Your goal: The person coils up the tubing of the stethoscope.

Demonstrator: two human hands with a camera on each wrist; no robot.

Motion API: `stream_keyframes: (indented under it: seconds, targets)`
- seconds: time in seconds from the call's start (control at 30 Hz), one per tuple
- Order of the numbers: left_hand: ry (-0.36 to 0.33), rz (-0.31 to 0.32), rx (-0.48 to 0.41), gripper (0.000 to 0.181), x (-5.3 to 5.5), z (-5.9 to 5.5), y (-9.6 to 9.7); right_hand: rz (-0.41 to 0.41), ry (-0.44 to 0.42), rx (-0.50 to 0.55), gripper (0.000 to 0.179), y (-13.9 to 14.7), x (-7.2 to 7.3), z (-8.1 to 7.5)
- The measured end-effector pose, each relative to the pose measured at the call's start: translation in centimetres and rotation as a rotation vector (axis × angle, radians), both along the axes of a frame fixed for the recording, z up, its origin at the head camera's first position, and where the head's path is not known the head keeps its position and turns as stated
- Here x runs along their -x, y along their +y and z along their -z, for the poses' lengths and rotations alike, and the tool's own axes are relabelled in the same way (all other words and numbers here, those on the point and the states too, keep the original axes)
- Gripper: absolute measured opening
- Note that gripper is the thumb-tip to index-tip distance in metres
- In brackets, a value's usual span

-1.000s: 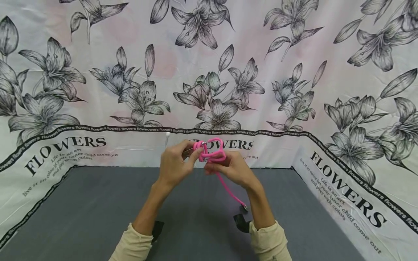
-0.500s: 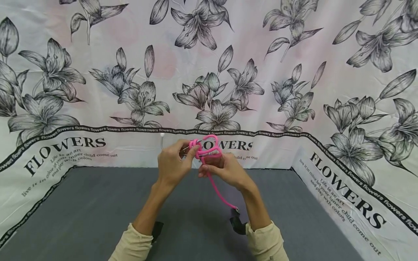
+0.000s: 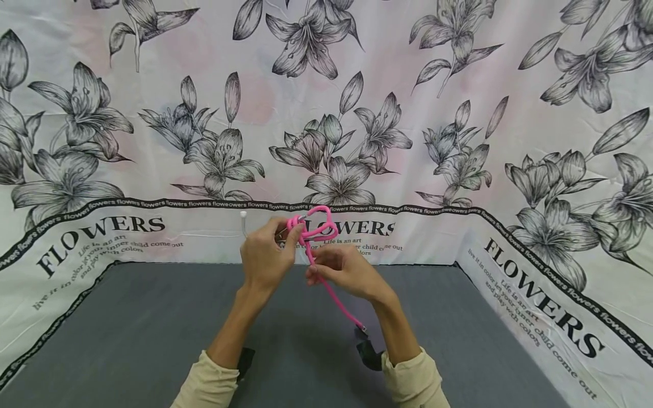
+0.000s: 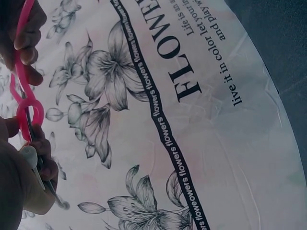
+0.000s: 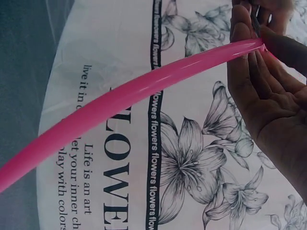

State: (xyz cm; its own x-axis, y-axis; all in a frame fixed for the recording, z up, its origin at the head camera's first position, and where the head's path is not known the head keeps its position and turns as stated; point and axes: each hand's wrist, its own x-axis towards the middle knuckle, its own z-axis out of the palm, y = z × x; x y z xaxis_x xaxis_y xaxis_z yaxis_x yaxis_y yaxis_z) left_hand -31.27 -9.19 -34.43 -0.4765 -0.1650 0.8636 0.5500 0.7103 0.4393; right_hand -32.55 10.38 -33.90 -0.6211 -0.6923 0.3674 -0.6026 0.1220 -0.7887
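Note:
In the head view my left hand (image 3: pixel 266 252) is raised above the table and grips a looped pink cord (image 3: pixel 326 229) together with thin metal rods. One rod's white knob (image 3: pixel 243 214) sticks out to the left, and silvery rod parts show among the loops. The left wrist view shows a pink loop (image 4: pixel 37 112) around a metal rod, with a white knob (image 4: pixel 29 154) beside the fingers. Just below the loops, my right hand (image 3: pixel 349 272) pinches the cord's hanging length between thumb and fingers. That tail slants down right to a metal tip (image 3: pixel 363 328).
Under the hands lies a dark grey table (image 3: pixel 168 328). A white flower-printed cloth (image 3: pixel 326 141) with lettering hangs behind it and along both sides. Black straps (image 3: pixel 369 356) sit at the wrists, by the cream sleeves.
Both hands and the looped cord have shifted left. My right hand has dropped from beside the loops down onto the hanging cord, and the tail's metal tip has swung left.

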Motion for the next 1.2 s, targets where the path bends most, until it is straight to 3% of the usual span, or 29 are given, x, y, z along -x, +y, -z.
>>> stream_keyframes:
  seconds: [0.17, 0.53, 0.7, 0.83, 1.2]
  targets:
    - [0.021, -0.047, 0.019, 0.027, 0.0, -0.1, -0.1, 0.010, 0.041, -0.071, 0.034, 0.1, -0.5, -0.2]
    - [0.092, -0.100, 0.133, 0.026, -0.1, -0.2, -0.4, 0.021, 0.233, -0.193, 0.019, 0.2, -1.6, -0.9]
    - [0.121, -0.122, 0.255, 0.028, -0.2, -0.2, -0.3, 0.091, 0.407, -0.232, 0.018, 0.6, -2.0, -1.3]
    - [0.094, -0.125, 0.336, 0.030, -0.3, -0.3, -0.5, 0.169, 0.590, -0.244, 0.021, 0.5, -2.3, -1.4]
    - [0.041, -0.088, 0.478, 0.036, -0.4, -0.3, -0.5, 0.359, 0.711, -0.205, 0.019, -0.1, -2.8, -1.3]
